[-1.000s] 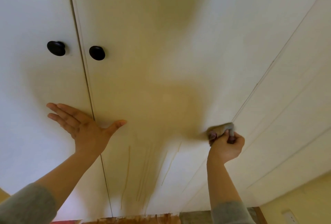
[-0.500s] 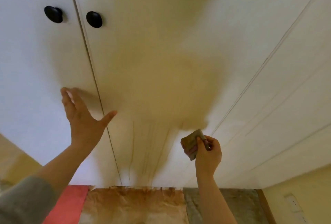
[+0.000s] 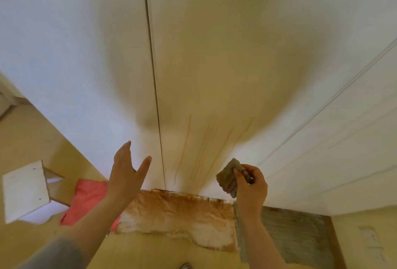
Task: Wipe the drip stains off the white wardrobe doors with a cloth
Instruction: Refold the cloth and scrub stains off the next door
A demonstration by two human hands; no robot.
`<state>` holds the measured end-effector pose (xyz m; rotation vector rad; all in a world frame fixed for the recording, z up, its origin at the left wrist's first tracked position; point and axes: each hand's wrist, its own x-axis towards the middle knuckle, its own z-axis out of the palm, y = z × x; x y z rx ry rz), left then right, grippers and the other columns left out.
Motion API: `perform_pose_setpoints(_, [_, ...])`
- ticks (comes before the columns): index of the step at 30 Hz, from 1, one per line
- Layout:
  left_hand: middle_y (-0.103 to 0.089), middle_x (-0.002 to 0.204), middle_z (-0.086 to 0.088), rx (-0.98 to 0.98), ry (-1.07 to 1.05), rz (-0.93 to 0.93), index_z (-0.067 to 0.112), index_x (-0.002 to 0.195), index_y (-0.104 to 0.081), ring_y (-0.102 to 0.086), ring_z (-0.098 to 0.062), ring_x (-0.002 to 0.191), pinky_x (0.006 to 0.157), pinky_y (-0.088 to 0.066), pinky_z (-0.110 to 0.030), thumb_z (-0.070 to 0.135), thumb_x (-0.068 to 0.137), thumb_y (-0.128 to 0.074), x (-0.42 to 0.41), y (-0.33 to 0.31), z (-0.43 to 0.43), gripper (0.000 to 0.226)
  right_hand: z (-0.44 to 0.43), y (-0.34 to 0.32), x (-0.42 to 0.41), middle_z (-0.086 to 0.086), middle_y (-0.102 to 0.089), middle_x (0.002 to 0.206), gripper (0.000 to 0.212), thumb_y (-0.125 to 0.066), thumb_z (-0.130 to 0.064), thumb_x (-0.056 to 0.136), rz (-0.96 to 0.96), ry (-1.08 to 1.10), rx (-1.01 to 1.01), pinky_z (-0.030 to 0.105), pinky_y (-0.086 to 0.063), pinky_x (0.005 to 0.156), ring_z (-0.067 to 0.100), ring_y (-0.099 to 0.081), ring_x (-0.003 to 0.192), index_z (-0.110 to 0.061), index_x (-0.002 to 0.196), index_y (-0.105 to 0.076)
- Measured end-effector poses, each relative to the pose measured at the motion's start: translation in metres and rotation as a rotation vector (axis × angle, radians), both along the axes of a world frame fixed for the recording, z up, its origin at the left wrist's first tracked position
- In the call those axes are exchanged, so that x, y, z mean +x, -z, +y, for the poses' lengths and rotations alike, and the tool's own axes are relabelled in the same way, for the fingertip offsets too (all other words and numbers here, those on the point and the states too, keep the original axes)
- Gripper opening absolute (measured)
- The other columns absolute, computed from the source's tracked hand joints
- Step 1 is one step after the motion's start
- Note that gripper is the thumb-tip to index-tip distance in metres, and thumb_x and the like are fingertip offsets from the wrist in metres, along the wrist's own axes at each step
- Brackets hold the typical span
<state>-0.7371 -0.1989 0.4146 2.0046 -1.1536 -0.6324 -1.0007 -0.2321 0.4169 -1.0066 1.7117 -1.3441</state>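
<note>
The wardrobe doors [image 3: 214, 53] are smooth white panels with a faint sheen, streaked low down by thin brown drip stains [image 3: 187, 139]. The cloth [image 3: 227, 174] pinched in the right hand [image 3: 251, 185] looks coarse, tan-grey and matt. Along the doors' foot lie a matt red cloth [image 3: 86, 202], a fibrous rust-stained rag [image 3: 178, 215] and a ribbed grey mat [image 3: 290, 232].

The left hand [image 3: 126, 174] is up with its fingers straight and thumb out. The right hand [image 3: 250, 185] is up too, its fingers curled tight around a cloth [image 3: 227, 174].
</note>
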Motion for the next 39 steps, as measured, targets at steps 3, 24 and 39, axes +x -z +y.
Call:
perform_pose_setpoints(3, [-0.021, 0.162, -0.007, -0.022, 0.066, -0.023, 0.013, 0.157, -0.019, -0.021, -0.021, 0.149, 0.119, -0.025, -0.041, 0.037, 0.096, -0.057, 0.017, 0.012, -0.006, 0.076, -0.002, 0.003, 0.011, 0.009, -0.065, 0.083, 0.013, -0.065, 0.001, 0.090, 0.024, 0.017, -0.083, 0.015, -0.048, 0.048, 0.003, -0.061, 0.064, -0.012, 0.091, -0.066])
perform_pose_setpoints(24, [-0.011, 0.164, -0.015, -1.041, 0.104, -1.015, 0.006, 0.155, -0.020, -0.005, -0.035, 0.151, 0.120, 0.000, -0.052, 0.042, 0.100, -0.031, 0.088, 0.141, -0.192, 0.066, -0.118, 0.114, 0.093, -0.007, -0.067, 0.093, 0.024, -0.058, -0.014, 0.086, 0.400, -0.130, -1.169, 0.015, -0.045, 0.076, 0.004, -0.061, 0.086, -0.037, 0.094, -0.062])
perform_pose_setpoints(39, [-0.013, 0.164, -0.010, -1.069, 0.085, -1.142, 0.006, 0.156, -0.022, -0.010, -0.027, 0.152, 0.123, -0.007, -0.042, 0.037, 0.103, -0.025, 0.102, 0.150, -0.187, 0.061, -0.145, 0.036, 0.141, -0.020, -0.059, 0.092, 0.021, -0.057, -0.005, 0.089, 0.742, -0.051, -1.517, 0.004, -0.034, 0.079, 0.009, -0.054, 0.091, -0.014, 0.106, -0.067])
